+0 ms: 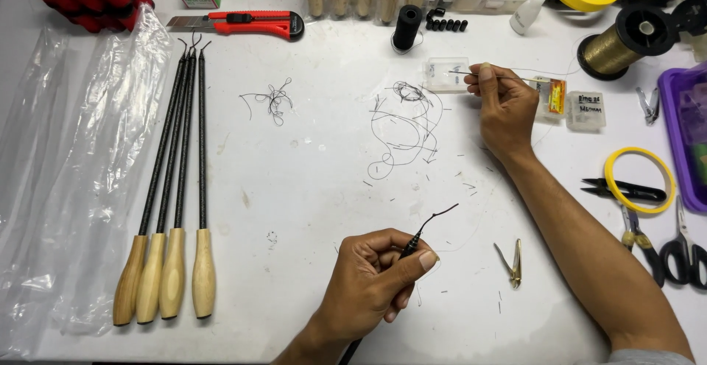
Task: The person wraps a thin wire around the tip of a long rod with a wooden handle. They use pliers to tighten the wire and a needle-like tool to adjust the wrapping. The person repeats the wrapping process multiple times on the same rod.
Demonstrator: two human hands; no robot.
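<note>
White tabletop, as you see it: your left hand, low centre, is clenched around a thin black rod whose curved wire tip points up and right. Your right hand, reaching to the far side, pinches a fine needle-like piece over a small clear plastic box. Loose black thread lies between the hands. Four wooden-handled rods lie side by side at left; small metal clippers sit just right of your left hand.

Rod shaft hidden inside left hand, purple tray cut off at right edge
</note>
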